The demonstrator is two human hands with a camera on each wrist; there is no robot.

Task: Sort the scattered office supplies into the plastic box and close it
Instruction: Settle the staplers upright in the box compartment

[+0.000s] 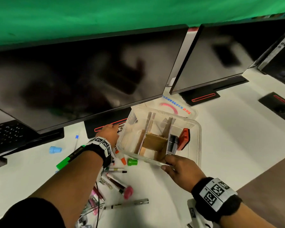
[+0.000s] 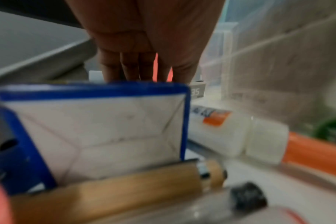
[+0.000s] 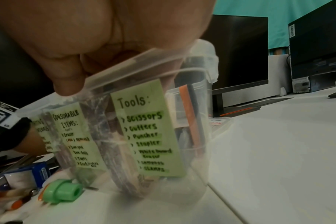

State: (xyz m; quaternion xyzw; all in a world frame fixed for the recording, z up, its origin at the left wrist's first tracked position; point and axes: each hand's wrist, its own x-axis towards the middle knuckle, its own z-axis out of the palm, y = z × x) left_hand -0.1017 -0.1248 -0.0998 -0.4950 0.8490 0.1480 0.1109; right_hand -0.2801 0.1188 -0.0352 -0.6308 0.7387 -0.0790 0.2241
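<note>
One clear plastic box, lid open, right of centre on the white desk, tilted; cardboard dividers inside; one red-and-black tool in its right compartment. Three green labels on its near wall. Right hand: one, pinching the box's near rim. Left hand: one, at the box's far-left side; grip cannot be told. Loose supplies left of the box: one green cap, one blue cap, one green marker, one pink-capped marker, several pens. Two dark monitors beyond.
</note>
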